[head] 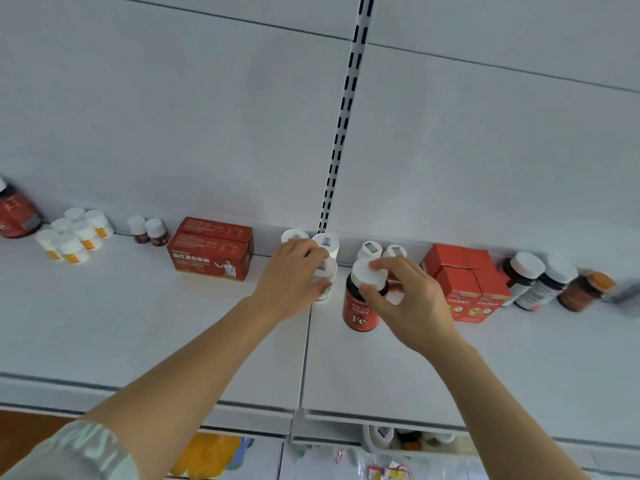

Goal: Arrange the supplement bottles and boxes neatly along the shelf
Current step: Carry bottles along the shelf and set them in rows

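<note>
My left hand (292, 278) grips a small white bottle (325, 282) on the white shelf (173, 323), in front of two more white-capped bottles (325, 242) by the back wall. My right hand (405, 299) pinches the white cap of a dark bottle with a red "Fe" label (358, 310), which stands upright just right of the shelf seam. Two white-capped bottles (372, 249) stand behind it.
Two stacked red boxes (211, 251) sit left of my hands, and several red boxes (464, 282) sit to the right. Dark bottles (540, 282) lean at the far right. Small white bottles (74, 235) cluster at the left beside a large red bottle (15, 213).
</note>
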`<state>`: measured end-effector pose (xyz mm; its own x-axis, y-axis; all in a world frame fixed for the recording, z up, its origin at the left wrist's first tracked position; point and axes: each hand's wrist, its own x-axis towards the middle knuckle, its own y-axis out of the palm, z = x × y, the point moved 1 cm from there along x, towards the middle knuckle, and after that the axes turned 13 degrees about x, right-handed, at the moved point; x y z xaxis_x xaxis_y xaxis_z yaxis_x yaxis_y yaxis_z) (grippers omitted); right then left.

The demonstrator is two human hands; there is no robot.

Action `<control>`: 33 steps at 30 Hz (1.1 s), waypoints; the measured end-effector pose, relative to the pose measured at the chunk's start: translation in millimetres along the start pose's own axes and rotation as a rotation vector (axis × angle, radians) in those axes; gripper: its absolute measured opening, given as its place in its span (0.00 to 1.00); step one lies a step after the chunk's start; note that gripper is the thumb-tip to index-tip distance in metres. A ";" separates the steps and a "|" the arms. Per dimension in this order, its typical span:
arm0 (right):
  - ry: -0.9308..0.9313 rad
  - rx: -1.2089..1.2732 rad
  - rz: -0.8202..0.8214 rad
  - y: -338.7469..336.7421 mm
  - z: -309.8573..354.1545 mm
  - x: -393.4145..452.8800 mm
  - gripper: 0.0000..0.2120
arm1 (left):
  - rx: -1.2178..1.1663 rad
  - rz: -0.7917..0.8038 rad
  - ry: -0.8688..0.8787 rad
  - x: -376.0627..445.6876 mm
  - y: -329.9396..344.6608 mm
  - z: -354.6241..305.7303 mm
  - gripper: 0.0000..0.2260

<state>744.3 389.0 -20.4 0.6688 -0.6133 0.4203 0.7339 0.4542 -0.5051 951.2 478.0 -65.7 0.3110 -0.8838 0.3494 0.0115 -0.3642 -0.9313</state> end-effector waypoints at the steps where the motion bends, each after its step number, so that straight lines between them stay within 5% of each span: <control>1: -0.002 -0.004 -0.004 -1.4 2.1 -0.6 0.15 | -0.010 -0.004 -0.012 -0.9 -3.3 0.2 0.19; 13: -0.113 0.115 0.110 43.7 36.0 23.0 0.15 | 0.146 -0.096 -0.213 -57.6 -58.5 44.4 0.18; 22: -0.271 0.156 0.280 148.7 98.4 23.1 0.15 | 0.234 -0.042 -0.403 -148.2 -106.8 122.2 0.23; 33: -0.390 0.133 0.302 321.2 223.7 15.4 0.16 | 0.310 0.018 -0.562 -273.5 -171.3 278.8 0.25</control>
<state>1016.9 670.0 -7.5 0.8296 -0.1664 0.5330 0.4925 0.6677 -0.5581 1129.2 864.0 -30.5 0.7634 -0.5696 0.3047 0.2496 -0.1749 -0.9524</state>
